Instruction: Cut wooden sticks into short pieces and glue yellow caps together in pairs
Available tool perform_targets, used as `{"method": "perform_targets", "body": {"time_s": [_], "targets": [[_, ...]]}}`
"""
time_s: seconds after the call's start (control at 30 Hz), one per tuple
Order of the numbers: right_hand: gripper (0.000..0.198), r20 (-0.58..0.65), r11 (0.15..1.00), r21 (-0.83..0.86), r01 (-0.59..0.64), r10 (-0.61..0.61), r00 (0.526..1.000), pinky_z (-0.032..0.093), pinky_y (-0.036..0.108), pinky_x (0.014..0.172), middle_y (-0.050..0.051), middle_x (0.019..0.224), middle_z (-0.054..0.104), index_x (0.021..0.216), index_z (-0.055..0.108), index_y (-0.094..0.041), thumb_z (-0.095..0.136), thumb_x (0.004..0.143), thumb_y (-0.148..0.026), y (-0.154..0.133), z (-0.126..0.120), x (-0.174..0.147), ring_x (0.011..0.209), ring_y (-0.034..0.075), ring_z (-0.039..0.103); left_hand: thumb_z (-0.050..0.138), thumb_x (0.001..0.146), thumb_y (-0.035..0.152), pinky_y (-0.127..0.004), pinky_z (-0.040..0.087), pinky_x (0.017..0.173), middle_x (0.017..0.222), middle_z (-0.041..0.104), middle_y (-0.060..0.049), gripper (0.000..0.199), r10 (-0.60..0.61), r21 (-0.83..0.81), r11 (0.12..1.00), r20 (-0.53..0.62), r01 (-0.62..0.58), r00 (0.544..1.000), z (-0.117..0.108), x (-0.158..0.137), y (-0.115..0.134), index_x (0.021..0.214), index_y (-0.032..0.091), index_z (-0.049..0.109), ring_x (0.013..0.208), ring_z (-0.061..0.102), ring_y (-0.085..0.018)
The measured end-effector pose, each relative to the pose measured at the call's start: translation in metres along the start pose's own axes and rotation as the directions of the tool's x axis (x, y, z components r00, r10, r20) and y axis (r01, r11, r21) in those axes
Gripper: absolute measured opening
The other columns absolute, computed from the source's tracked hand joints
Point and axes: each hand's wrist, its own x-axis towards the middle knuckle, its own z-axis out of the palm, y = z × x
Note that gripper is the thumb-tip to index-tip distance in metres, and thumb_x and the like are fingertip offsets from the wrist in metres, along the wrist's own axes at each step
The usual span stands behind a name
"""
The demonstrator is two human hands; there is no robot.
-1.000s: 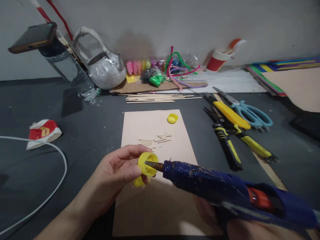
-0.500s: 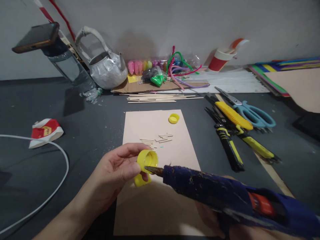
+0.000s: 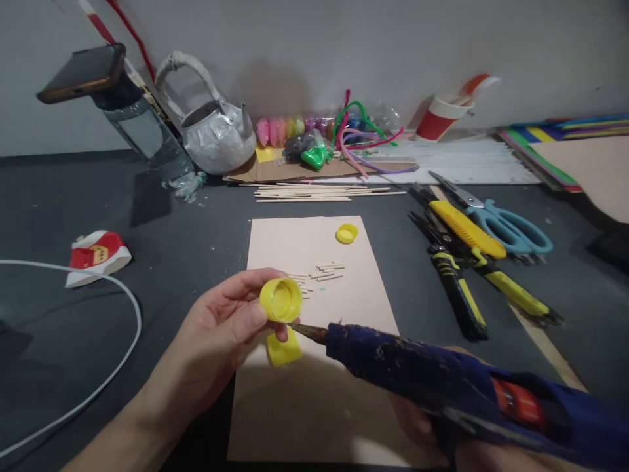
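Note:
Between thumb and fingers, my left hand [image 3: 223,328] pinches a yellow bottle cap [image 3: 281,300], its hollow side turned up towards me. My right hand [image 3: 417,419], mostly hidden, grips a dark blue glue gun [image 3: 422,367]. The gun's nozzle points left and sits close by the cap's lower right rim; whether it touches, I cannot tell. Under the held cap, a flat yellow piece [image 3: 284,347] lies on a beige sheet [image 3: 314,413]. Short cut sticks [image 3: 330,271] and a second yellow cap [image 3: 346,233] rest farther up the sheet.
Pliers [image 3: 459,295], a yellow cutter [image 3: 466,229] and blue-handled scissors [image 3: 511,226] lie to the right. Long sticks [image 3: 324,192], a silver kettle [image 3: 216,141] and a water bottle [image 3: 147,134] topped by a phone [image 3: 83,72] are behind. A white cable [image 3: 132,328] curves at left.
My left hand has lifted and tilted the cap, so its inside faces me more. The nozzle, which overlapped the cap's opening before, is now at its lower edge. The view has shifted slightly.

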Motion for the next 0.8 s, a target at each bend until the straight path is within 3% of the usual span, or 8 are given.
{"method": "perform_targets", "body": {"time_s": [0.13, 0.2, 0.27, 0.37, 0.5, 0.57, 0.7, 0.8], "targets": [[0.020, -0.024, 0.999, 0.022, -0.037, 0.037, 0.999, 0.048, 0.025, 0.051, -0.004, 0.055, 0.055, 0.067, 0.064, -0.028, 0.075, 0.069, -0.046, 0.009, -0.007, -0.007, 0.049, 0.015, 0.047, 0.081, 0.075, 0.030, -0.021, 0.055, 0.068, 0.087, 0.076, -0.006, 0.029, 0.034, -0.015, 0.999, 0.005, -0.034, 0.999, -0.001, -0.001, 0.000, 0.103, 0.022, 0.079, 0.069, 0.068, -0.014], [0.030, -0.024, 0.999, 0.025, -0.025, 0.026, 0.999, 0.050, 0.025, 0.051, -0.001, 0.058, 0.059, 0.071, 0.068, -0.027, 0.074, 0.070, -0.057, 0.015, -0.008, -0.010, 0.050, 0.015, 0.051, 0.081, 0.076, 0.028, -0.020, 0.055, 0.068, 0.087, 0.076, -0.006, 0.028, 0.054, -0.018, 0.998, -0.040, -0.055, 0.998, 0.001, 0.000, 0.001, 0.102, 0.021, 0.079, 0.070, 0.068, -0.014], [0.042, -0.029, 0.990, 0.137, -0.041, 0.045, 0.999, 0.049, 0.025, 0.049, 0.002, 0.065, 0.061, 0.077, 0.071, -0.024, 0.072, 0.071, -0.066, 0.021, -0.005, -0.009, 0.052, 0.015, 0.053, 0.082, 0.075, 0.027, -0.018, 0.055, 0.068, 0.087, 0.076, -0.005, 0.025, 0.091, -0.033, 0.995, -0.118, -0.096, 0.989, 0.003, 0.000, 0.004, 0.099, 0.021, 0.079, 0.069, 0.067, -0.012], [0.053, -0.085, 0.906, 0.423, -0.023, 0.065, 0.994, 0.040, 0.019, 0.041, 0.001, 0.065, 0.059, 0.089, 0.069, -0.022, 0.070, 0.071, -0.071, 0.027, 0.001, 0.001, 0.044, 0.009, 0.047, 0.085, 0.071, 0.030, -0.017, 0.054, 0.065, 0.087, 0.076, -0.002, 0.026, 0.201, -0.069, 0.972, -0.256, -0.225, 0.946, 0.006, 0.001, 0.011, 0.094, 0.020, 0.079, 0.070, 0.067, -0.011], [0.066, -0.089, 0.847, 0.532, 0.005, 0.050, 0.995, 0.020, 0.014, 0.032, -0.003, 0.045, 0.046, 0.064, 0.058, -0.016, 0.055, 0.077, -0.080, 0.022, 0.005, 0.022, 0.032, 0.004, 0.032, 0.084, 0.073, 0.031, -0.018, 0.054, 0.063, 0.087, 0.074, -0.002, 0.024, 0.287, -0.108, 0.933, -0.349, -0.342, 0.892, 0.005, 0.002, 0.025, 0.093, 0.018, 0.078, 0.074, 0.066, -0.012], [0.070, -0.076, 0.831, 0.548, -0.091, 0.158, 0.985, 0.016, 0.012, 0.031, -0.004, 0.041, 0.042, 0.057, 0.053, -0.015, 0.053, 0.077, -0.082, 0.012, 0.007, 0.029, 0.031, 0.002, 0.029, 0.082, 0.076, 0.029, -0.018, 0.054, 0.063, 0.086, 0.074, -0.001, 0.020, 0.310, -0.134, 0.916, -0.361, -0.378, 0.879, 0.002, 0.002, 0.032, 0.092, 0.018, 0.077, 0.074, 0.065, -0.012], [0.063, -0.087, 0.757, 0.609, -0.235, 0.358, 0.930, 0.024, 0.010, 0.032, -0.004, 0.043, 0.047, 0.067, 0.060, -0.015, 0.050, 0.087, -0.074, -0.014, 0.015, 0.040, 0.031, 0.002, 0.031, 0.079, 0.079, 0.027, -0.018, 0.054, 0.064, 0.088, 0.075, -0.001, 0.015, 0.393, -0.172, 0.861, -0.374, -0.479, 0.840, 0.002, -0.003, 0.037, 0.093, 0.020, 0.077, 0.074, 0.066, -0.011], [0.054, -0.079, 0.753, 0.621, -0.215, 0.334, 0.939, 0.030, 0.011, 0.032, -0.003, 0.053, 0.054, 0.073, 0.062, -0.015, 0.052, 0.092, -0.065, -0.036, 0.030, 0.055, 0.034, 0.003, 0.036, 0.082, 0.076, 0.025, -0.017, 0.053, 0.062, 0.085, 0.075, 0.001, 0.018, 0.448, -0.236, 0.839, -0.211, -0.490, 0.869, 0.008, -0.014, 0.034, 0.093, 0.023, 0.078, 0.070, 0.066, -0.010]]}}
